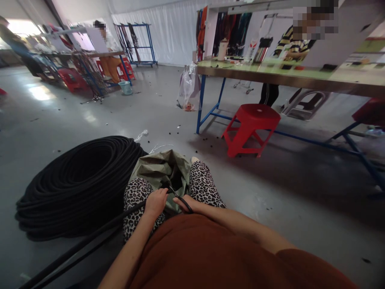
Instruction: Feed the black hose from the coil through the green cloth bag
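- A big coil of black hose (80,184) lies flat on the floor (300,192) at the person's left, close enough to feed from.
- A green sack (159,170) sits open between the knees (a handy catch spot).
- The left hand (155,202) is closed around the hose end (132,209) over the lap.
- The right hand (188,202) pinches a thin black tool (180,198) at the sack's mouth.

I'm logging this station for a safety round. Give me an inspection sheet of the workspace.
Surface: grey concrete floor, small dark scraps scattered.
Job's things: thin black tubing runs to the hands; large coil of black tubing; open olive fabric sack between the knees.
Clutter: clear plastic bag at the bench leg.
Grips: left hand closed on tubing; right hand at a cutting tool, unclear.
Cables: nothing seen.
Surroundings: red plastic stool, green-topped workbench, other people working.
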Demonstrator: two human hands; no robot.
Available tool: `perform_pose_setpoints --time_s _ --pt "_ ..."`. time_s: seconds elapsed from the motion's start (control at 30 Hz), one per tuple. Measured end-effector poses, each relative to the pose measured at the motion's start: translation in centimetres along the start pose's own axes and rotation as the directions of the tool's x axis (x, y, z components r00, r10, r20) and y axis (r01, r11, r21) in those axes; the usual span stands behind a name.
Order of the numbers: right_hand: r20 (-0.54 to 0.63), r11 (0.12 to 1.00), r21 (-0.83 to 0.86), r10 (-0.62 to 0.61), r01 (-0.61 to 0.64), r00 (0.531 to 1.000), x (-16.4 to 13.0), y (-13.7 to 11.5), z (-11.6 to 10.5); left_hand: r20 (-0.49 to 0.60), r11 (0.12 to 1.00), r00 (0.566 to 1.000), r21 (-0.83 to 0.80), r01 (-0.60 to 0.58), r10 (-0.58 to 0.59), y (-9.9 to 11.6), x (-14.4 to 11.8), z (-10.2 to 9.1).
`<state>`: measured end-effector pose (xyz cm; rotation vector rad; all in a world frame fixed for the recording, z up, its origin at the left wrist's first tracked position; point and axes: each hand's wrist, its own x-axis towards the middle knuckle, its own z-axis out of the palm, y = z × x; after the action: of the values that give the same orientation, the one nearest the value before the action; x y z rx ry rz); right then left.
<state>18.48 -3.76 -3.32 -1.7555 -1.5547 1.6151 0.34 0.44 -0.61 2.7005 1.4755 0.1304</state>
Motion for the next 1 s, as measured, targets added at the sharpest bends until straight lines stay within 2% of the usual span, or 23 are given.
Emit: perform_pose_setpoints --time_s 0.13,0.47,0.9,1.0 --pt "-0.007 0.996 -0.088 0.025 -0.026 1.000 -0.32 -0.47 -0.20 0.029 1.000 0.999 0.003 -0.016 0.016 -0.02 0.06 -0.05" --pt "0.034 0.994 -0.110 -0.010 0.014 0.999 -0.56 -0.71 -0.55 0.047 0.999 0.998 0.019 -0.045 0.044 -0.24 0.09 0.56" --pt "0.014 0.983 -0.182 0.033 -0.030 0.999 -0.48 -0.92 -0.61 0.074 0.999 0.997 0.017 -0.034 0.032 -0.25 0.24 0.88" --pt "-0.003 0.976 -0.216 0.003 -0.004 1.000 -0.27 -0.74 -0.50 0.094 0.999 0.995 0.040 -0.035 0.031 -0.22 0.31 0.83"
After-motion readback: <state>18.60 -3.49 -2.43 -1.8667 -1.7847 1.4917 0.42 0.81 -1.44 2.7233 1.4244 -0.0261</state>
